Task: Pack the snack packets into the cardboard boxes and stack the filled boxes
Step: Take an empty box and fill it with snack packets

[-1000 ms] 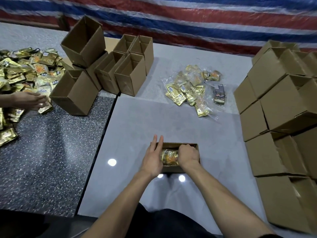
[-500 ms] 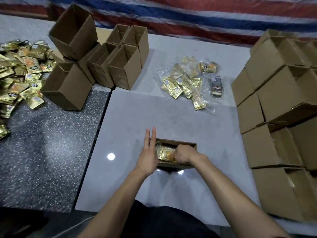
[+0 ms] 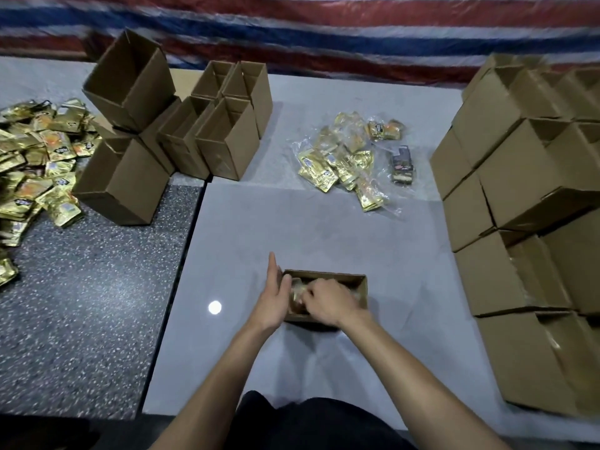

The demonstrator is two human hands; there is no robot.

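Head view: left hand (image 3: 274, 297), fingers straight, is bracing the end of the cardboard box (image 3: 357, 281) to steady it while right hand (image 3: 328, 302), fingers curled, is pinching snack packets (image 3: 298, 291) down inside.

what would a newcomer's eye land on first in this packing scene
First, the two hands at the small open box near the centre: the left hand lies flat against its left end and the right hand curls onto a gold packet inside. Next come the glittering heap of gold packets at far left and the wall of stacked boxes on the right.
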